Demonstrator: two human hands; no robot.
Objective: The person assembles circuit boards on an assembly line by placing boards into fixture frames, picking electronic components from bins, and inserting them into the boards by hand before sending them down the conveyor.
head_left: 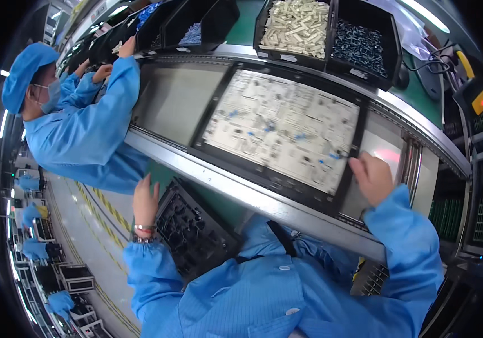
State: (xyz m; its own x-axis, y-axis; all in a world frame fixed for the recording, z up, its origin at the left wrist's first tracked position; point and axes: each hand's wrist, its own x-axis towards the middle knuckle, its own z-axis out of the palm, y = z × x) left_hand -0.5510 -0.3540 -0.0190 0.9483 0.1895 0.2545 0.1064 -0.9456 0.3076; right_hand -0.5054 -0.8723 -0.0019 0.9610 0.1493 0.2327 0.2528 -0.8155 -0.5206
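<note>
A white circuit board (275, 132) dotted with small dark and blue parts lies in a black carrier frame (196, 141) on the conveyor in front of me. At the frame's right edge is my right hand (375, 179), its fingers curled and the thumb against the edge. My left hand (146, 204) is open on the near side of the conveyor rail, fingers stretched up and apart, holding nothing. Just right of that hand, a dark tray (193, 225) with black shapes in it sits tilted below the rail.
The metal rail (236, 188) runs between me and the frame. Beyond the conveyor stand black bins of cream parts (295, 28) and dark parts (359, 48). A yellow-and-black handheld device (474, 96) hangs at right. A co-worker in blue (84, 124) reaches toward bins at left.
</note>
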